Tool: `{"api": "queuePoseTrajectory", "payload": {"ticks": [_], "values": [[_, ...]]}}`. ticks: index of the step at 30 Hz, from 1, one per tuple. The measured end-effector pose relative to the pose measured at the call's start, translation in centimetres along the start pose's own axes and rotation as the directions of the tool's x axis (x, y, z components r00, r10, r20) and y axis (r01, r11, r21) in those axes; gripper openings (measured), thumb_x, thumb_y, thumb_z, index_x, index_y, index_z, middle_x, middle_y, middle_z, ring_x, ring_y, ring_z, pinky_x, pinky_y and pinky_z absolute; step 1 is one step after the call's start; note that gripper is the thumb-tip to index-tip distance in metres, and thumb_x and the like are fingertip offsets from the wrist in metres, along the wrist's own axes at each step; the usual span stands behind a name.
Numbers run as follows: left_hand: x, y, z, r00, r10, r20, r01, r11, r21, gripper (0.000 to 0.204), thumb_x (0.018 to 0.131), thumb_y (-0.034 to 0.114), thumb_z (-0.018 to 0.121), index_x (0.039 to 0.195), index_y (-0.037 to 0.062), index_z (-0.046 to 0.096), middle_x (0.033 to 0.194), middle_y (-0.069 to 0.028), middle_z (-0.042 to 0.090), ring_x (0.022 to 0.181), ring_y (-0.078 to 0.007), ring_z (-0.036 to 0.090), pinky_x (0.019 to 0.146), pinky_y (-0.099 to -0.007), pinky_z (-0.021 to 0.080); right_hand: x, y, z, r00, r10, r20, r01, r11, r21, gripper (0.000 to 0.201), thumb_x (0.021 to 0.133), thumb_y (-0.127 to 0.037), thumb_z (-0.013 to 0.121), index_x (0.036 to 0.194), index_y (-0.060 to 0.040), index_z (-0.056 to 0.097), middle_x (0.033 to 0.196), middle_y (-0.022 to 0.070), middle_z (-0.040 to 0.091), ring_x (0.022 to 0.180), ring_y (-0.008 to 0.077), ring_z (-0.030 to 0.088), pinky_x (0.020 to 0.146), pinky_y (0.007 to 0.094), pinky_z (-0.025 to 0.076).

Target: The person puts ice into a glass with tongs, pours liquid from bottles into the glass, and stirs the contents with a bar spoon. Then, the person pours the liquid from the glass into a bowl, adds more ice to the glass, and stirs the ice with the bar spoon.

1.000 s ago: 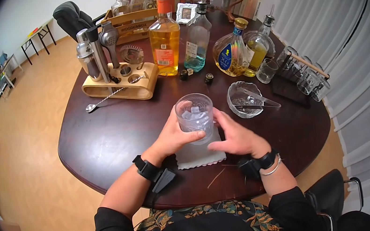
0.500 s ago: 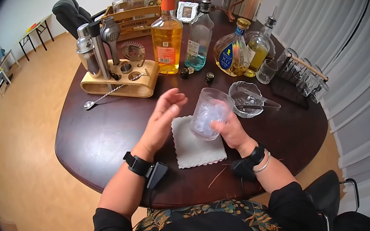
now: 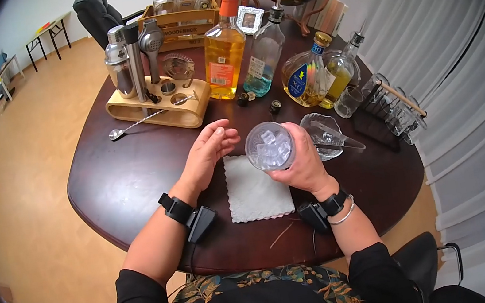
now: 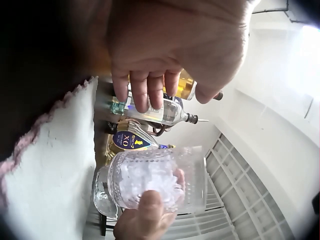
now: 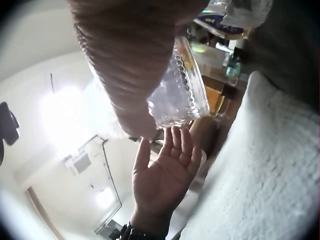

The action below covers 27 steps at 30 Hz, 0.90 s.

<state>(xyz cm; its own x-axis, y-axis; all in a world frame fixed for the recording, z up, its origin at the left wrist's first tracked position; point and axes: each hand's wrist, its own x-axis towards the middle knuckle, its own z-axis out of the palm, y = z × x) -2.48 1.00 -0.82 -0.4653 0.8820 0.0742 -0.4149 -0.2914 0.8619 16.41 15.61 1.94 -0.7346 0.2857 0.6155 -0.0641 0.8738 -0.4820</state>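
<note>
A clear glass of ice cubes [image 3: 269,148] is in my right hand [image 3: 302,158], its mouth facing the head camera. Thumb and fingers wrap its side, above the upper right of a white cloth [image 3: 258,189]. My left hand [image 3: 208,153] is held to the left of the glass, fingers relaxed, touching nothing. In the left wrist view the textured glass [image 4: 150,180] lies across the picture, gripped by the right hand [image 4: 145,217]. The right wrist view shows the left palm [image 5: 162,180] facing the glass [image 5: 175,95].
Behind stand an orange-capped bottle [image 3: 224,52], a bottle with a pourer [image 3: 264,55] and an XO bottle [image 3: 305,77]. A bar tool stand [image 3: 188,117] is at the left, a glass bowl with tongs [image 3: 322,134] at the right, and a rack of glasses [image 3: 397,102] beyond.
The left hand has let go of the glass and moved left. Now held by the right hand alone, the glass moved right, tilted, then came back slightly left with its mouth toward the head camera.
</note>
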Motion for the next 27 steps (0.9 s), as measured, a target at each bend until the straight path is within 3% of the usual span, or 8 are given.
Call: {"api": "queuePoseTrajectory", "payload": {"ticks": [3, 5, 9, 12, 14, 17, 23, 27], "values": [[0.3, 0.1, -0.5, 1.000, 0.012, -0.028, -0.011, 0.999, 0.033, 0.044, 0.097, 0.029, 0.052, 0.132, 0.0039, 0.044, 0.115, -0.0082, 0.059, 0.105, -0.0180, 0.059, 0.093, -0.0314, 0.045, 0.3, 0.8, 0.6, 0.959, 0.263, 0.103, -0.280, 0.837, 0.470, 0.082, 0.067, -0.022, 0.081, 0.132, -0.0008, 0.036, 0.121, 0.0106, 0.051, 0.113, 0.0211, 0.052, 0.097, 0.0344, 0.043], [0.6, 0.2, -1.0, 0.997, 0.031, -0.070, -0.028, 0.999, 0.037, 0.043, 0.097, 0.028, 0.054, 0.131, 0.0035, 0.045, 0.113, -0.0081, 0.060, 0.103, -0.0178, 0.060, 0.092, -0.0310, 0.046, 1.2, -0.7, 0.8, 0.852, 0.421, 0.310, -0.442, 0.265, 0.857, 0.083, 0.065, -0.020, 0.084, 0.131, -0.0006, 0.037, 0.120, 0.0111, 0.051, 0.113, 0.0207, 0.051, 0.096, 0.0340, 0.043], [1.3, 0.1, -2.3, 0.989, 0.076, -0.130, -0.073, 0.997, 0.026, 0.043, 0.095, 0.027, 0.057, 0.130, 0.0034, 0.047, 0.109, -0.0077, 0.061, 0.099, -0.0173, 0.061, 0.089, -0.0297, 0.047, 1.5, 0.4, 2.1, 1.000, -0.003, -0.024, 0.008, 0.982, 0.188, 0.088, 0.061, -0.019, 0.085, 0.132, -0.0015, 0.036, 0.123, 0.0164, 0.051, 0.114, 0.0268, 0.053, 0.099, 0.0361, 0.042], [1.4, 0.3, -2.5, 0.983, 0.100, -0.152, -0.093, 0.994, 0.052, 0.043, 0.095, 0.027, 0.057, 0.130, 0.0035, 0.048, 0.109, -0.0075, 0.062, 0.099, -0.0170, 0.061, 0.088, -0.0291, 0.047, 2.0, 0.3, 1.6, 0.972, -0.228, 0.058, 0.233, 0.967, -0.103, 0.089, 0.058, -0.019, 0.086, 0.131, -0.0025, 0.039, 0.123, 0.0129, 0.049, 0.115, 0.0242, 0.051, 0.101, 0.0352, 0.040], [1.2, 0.3, -2.4, 0.982, 0.107, -0.158, -0.096, 0.993, 0.073, 0.043, 0.095, 0.028, 0.057, 0.129, 0.0037, 0.048, 0.109, -0.0074, 0.062, 0.099, -0.0167, 0.061, 0.087, -0.0288, 0.047, 1.3, 0.5, 2.2, 0.999, 0.043, -0.003, -0.042, 0.984, 0.172, 0.087, 0.063, -0.023, 0.083, 0.132, -0.0009, 0.035, 0.120, 0.0149, 0.051, 0.112, 0.0250, 0.052, 0.098, 0.0359, 0.042], [1.4, 0.1, -2.4, 0.982, 0.116, -0.148, -0.103, 0.990, 0.094, 0.043, 0.095, 0.029, 0.057, 0.129, 0.0040, 0.048, 0.109, -0.0072, 0.062, 0.098, -0.0162, 0.061, 0.087, -0.0283, 0.047, 1.5, -0.2, 2.0, 0.868, 0.435, 0.240, -0.437, 0.440, 0.784, 0.079, 0.070, -0.025, 0.079, 0.131, -0.0006, 0.036, 0.117, 0.0105, 0.051, 0.110, 0.0197, 0.052, 0.095, 0.0349, 0.044], [1.3, 0.3, -2.3, 0.981, 0.133, -0.142, -0.114, 0.985, 0.132, 0.043, 0.095, 0.029, 0.058, 0.129, 0.0041, 0.049, 0.109, -0.0069, 0.062, 0.098, -0.0151, 0.061, 0.087, -0.0277, 0.047, 1.1, -1.0, 1.2, 1.000, -0.025, 0.016, 0.026, 0.999, -0.027, 0.075, 0.068, -0.012, 0.077, 0.132, -0.0036, 0.038, 0.118, 0.0078, 0.053, 0.110, 0.0181, 0.053, 0.097, 0.0340, 0.043], [1.3, 0.2, -2.3, 0.980, 0.144, -0.138, -0.120, 0.979, 0.167, 0.044, 0.094, 0.029, 0.059, 0.129, 0.0033, 0.049, 0.108, -0.0073, 0.062, 0.097, -0.0149, 0.061, 0.087, -0.0284, 0.047, 0.6, -1.0, 1.7, 0.931, 0.266, 0.251, -0.366, 0.688, 0.627, 0.083, 0.065, -0.019, 0.084, 0.131, -0.0011, 0.036, 0.124, 0.0135, 0.050, 0.116, 0.0232, 0.050, 0.099, 0.0354, 0.041]]}}
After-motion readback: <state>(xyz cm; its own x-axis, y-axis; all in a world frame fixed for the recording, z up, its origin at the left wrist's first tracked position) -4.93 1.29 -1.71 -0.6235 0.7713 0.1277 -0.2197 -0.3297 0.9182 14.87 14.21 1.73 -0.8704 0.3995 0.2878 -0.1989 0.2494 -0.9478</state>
